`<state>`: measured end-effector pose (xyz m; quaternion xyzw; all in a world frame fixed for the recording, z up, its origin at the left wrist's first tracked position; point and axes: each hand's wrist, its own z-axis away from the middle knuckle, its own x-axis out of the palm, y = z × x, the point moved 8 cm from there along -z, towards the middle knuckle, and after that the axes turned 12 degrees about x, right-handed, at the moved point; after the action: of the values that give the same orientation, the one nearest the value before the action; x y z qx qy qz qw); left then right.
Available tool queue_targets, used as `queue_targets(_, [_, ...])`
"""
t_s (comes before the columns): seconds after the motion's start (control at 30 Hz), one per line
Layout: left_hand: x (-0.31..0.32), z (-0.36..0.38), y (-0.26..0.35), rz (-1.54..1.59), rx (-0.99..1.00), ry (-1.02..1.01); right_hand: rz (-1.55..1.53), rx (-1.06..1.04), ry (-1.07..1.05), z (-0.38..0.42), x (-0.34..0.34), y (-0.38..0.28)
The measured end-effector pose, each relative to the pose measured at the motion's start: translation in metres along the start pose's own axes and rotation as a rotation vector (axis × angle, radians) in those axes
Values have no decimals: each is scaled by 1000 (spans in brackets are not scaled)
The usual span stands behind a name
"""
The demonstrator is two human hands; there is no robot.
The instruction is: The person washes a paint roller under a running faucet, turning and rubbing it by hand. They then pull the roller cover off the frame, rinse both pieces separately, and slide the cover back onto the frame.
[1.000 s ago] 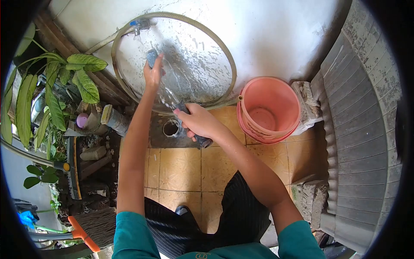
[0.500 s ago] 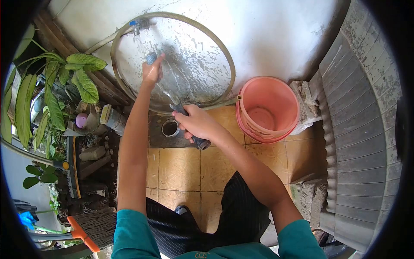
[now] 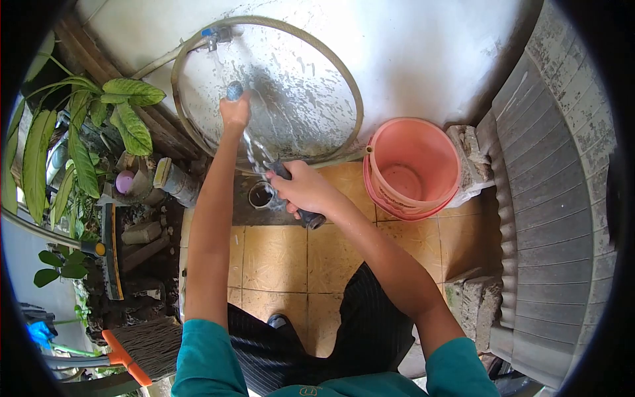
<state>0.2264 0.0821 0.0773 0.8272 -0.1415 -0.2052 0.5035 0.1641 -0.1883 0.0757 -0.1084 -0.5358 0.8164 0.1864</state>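
Observation:
Under the running tap (image 3: 211, 41) on the wall, my left hand (image 3: 234, 116) is closed around a wet blue-grey object (image 3: 234, 90) with a rounded end. Its kind is not clear. My right hand (image 3: 301, 190) grips a dark, tube-shaped object (image 3: 311, 218), tilted, with its upper end pointing toward the wall; my fingers hide its middle. Water (image 3: 253, 151) streams down between my two hands, and some splashes near the round drain hole (image 3: 260, 196) in the floor.
A pink bucket (image 3: 413, 165) stands on the tiles (image 3: 274, 258) at right. A hose (image 3: 354, 86) loops around the tap. Potted plants (image 3: 79, 132), an orange-headed broom (image 3: 126, 357) and a squeegee (image 3: 111, 251) are at left. Concrete blocks (image 3: 473, 304) and grey corrugated sheets (image 3: 549, 198) are at right.
My left hand has turned, and its thumb no longer sticks out to the right. More water now falls between the hands and splashes near the drain hole. My right hand has hardly moved.

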Motion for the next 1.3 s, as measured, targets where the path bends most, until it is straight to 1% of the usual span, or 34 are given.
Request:
queue_targets(0.03, [5, 3, 3, -30, -23, -77, -26, -6, -4, -1, -1, 1])
queue_targets(0.07, [4, 3, 6, -31, -23, -77, -27, -6, -5, -3, 0, 3])
queue_targets(0.13, [19, 5, 3, -126, -72, -320, -65, 42, 25, -8, 0, 10])
queue_targets(0.17, [19, 4, 4, -127, -73, -320, -65, 43, 24, -11, 0, 12])
queue_targets(0.23, [27, 5, 29, 247, -50, -363, -66, 35, 20, -15, 0, 14])
queue_targets(0.27, [26, 4, 36, 246, -50, -363, -67, 35, 20, -14, 0, 13])
queue_targets(0.33, [20, -4, 47, 218, 58, -331, -70, 35, 17, -11, 1, 9])
queue_targets(0.4, [17, -4, 49, 174, 46, -300, -120, 46, -7, -10, 3, 8])
queue_targets(0.43, [13, -4, 52, 80, 72, -246, -171, 54, -26, -10, 4, 8])
queue_targets(0.47, [8, -4, 56, -14, 97, -193, -172, 53, -25, -10, 4, 8])
queue_targets(0.5, [9, -7, 53, -13, 98, -194, -150, 40, -25, -9, 3, 7])
queue_targets(0.57, [-5, -14, 41, -124, 22, -29, -129, 31, -23, -7, 3, 7])
queue_targets(0.6, [-3, -24, 22, -122, 21, -31, -108, 23, -16, -5, 3, 5])
queue_targets(0.63, [-7, -38, -1, -188, 90, 55, -85, 15, -10, -4, 3, 4])
queue_targets(0.67, [-13, -45, -10, -255, 160, 143, -82, 14, -9, -4, 4, 4])
queue_targets(0.7, [-14, -40, -3, -253, 161, 146, -82, 10, -10, -5, 5, 6])
queue_targets(0.77, [-13, -23, 9, -217, 63, 100, -81, 6, -9, -8, 6, 8])
queue_targets(0.9, [-13, -26, -5, -238, 72, 123, -78, 29, -17, -7, 6, 8])
queue_targets(0.97, [-15, -33, -12, -253, 128, 173, -65, 37, -11, -7, 5, 8])
queue_targets(1.0, [-16, -29, -5, -253, 129, 174, -66, 40, -8, -7, 5, 9])
queue_targets(1.07, [-11, -13, 19, -229, 104, 77, -67, 43, -6, -7, 4, 9])
queue_targets(1.1, [-12, -8, 24, -232, 106, 76, -61, 34, 8, -8, 3, 9])
queue_targets(1.17, [5, 2, 26, 93, 17, -123, -60, 23, 18, -8, 2, 9])
queue_targets(1.2, [3, 4, 24, 89, 17, -124, -40, 19, 50, -7, -1, 7])
queue_targets(1.27, [16, 9, 28, 477, 42, -223, -18, 15, 83, -8, -4, 6])
queue_targets(1.3, [16, 10, 25, 479, 42, -223, -42, 14, 90, -9, -6, 7])
